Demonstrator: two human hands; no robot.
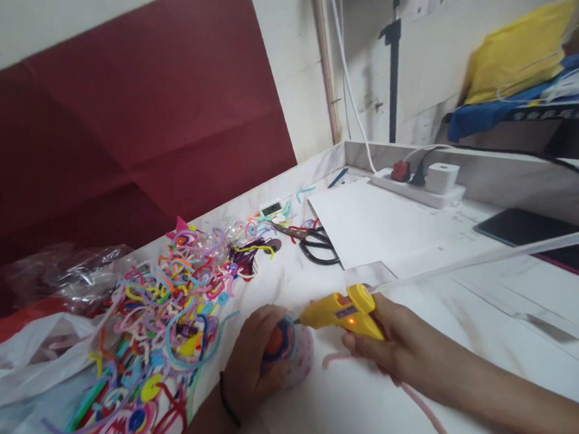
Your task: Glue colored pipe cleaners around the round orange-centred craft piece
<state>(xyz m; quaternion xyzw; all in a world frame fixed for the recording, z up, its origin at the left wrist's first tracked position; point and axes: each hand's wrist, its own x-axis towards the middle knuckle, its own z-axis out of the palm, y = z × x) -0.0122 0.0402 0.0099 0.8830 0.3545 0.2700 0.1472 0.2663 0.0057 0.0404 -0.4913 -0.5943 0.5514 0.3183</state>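
My right hand [394,338] is wrapped round a yellow glue gun [343,311] with a small orange light glowing on its side. The gun's nozzle points left and meets, or nearly meets, the edge of a round coiled craft piece [284,339], orange in the middle with blue and light-blue rings. My left hand [253,355] grips this piece from the left, its fingers covering part of it. A pale pink, translucent round part [302,358] shows beneath it. A pink pipe cleaner [336,358] lies under the gun, partly hidden by my right hand.
Tangled, colourful pipe cleaners [175,284] heap on the left beside plastic bags [36,360]. Black-handled scissors [316,245], a small digital clock [271,208] and white paper [374,221] lie farther back. A power strip [416,188] and a dark phone-like slab [528,227] are at right.
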